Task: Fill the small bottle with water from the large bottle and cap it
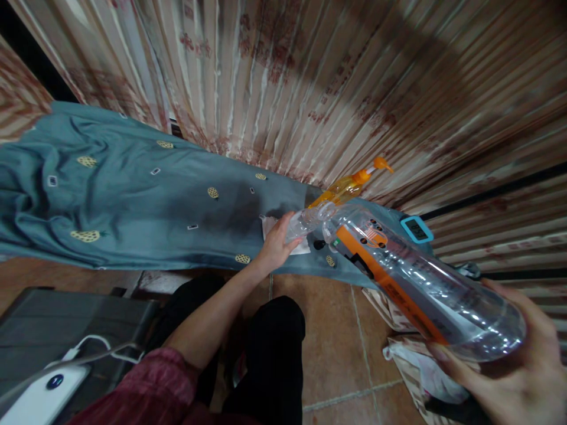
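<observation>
A pleated, patterned curtain [283, 71] is hanging along the far side of the tabletop, and a teal cloth [177, 200] is covering the tabletop lengthwise. Over its right-hand part the large clear bottle [434, 295] with an orange label is slanting: its base is sitting in the right hand [522, 366] at the lower right, and its long axis is running up and leftward, so that the neck is pointing away from that hand and toward the left one. The right hand is grasping this bottle around the base end, fingers spreading along both sides. Beyond the meeting of the necks, a pump bottle [343, 189] of yellow liquid is showing near the curtain. The small clear bottle [305, 223] is lying just beyond the fingers of the left hand [277, 245], which is closing on its lower end; its long axis is rising rightward, its neck coming right beside the large bottle's. Whether the two rims are touching, I cannot tell. The left hand is nearer the small bottle, the right nearer the large one's base. A blue-framed timer [416, 229] is resting past the large bottle, a white sheet [302, 247] is lying under the left hand, and a little black thing [319, 244] is showing just below the necks.
</observation>
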Available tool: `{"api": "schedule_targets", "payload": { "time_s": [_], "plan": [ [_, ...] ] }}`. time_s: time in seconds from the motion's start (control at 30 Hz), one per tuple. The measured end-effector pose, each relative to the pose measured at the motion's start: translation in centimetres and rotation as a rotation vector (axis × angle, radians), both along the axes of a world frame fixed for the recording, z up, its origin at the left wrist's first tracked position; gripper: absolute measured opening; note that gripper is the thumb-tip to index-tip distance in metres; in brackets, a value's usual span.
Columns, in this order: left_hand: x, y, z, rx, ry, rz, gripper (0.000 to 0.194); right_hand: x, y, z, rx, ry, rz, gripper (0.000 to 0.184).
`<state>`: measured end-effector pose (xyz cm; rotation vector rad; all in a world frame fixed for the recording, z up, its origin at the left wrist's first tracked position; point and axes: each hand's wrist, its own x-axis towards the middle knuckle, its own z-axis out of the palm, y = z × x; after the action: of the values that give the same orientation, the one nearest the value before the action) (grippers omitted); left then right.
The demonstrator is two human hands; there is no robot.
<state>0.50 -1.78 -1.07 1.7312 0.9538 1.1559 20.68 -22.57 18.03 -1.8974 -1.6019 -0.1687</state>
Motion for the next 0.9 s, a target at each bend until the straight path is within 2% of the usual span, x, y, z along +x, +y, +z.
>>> {"api": "schedule_targets", "payload": {
  "time_s": [0.73, 0.9],
  "plan": [
    [0.03, 0.0, -0.04, -0.014, 0.011, 0.001, 0.063, -0.08, 0.2, 0.42, 0.014, -0.048, 0.048, 0.092],
    [0.04, 0.0, -0.02, -0.007, 0.012, 0.0, 0.063, 0.02, 0.3, 0.25, 0.013, 0.002, 0.041, 0.095]
  ]
}}
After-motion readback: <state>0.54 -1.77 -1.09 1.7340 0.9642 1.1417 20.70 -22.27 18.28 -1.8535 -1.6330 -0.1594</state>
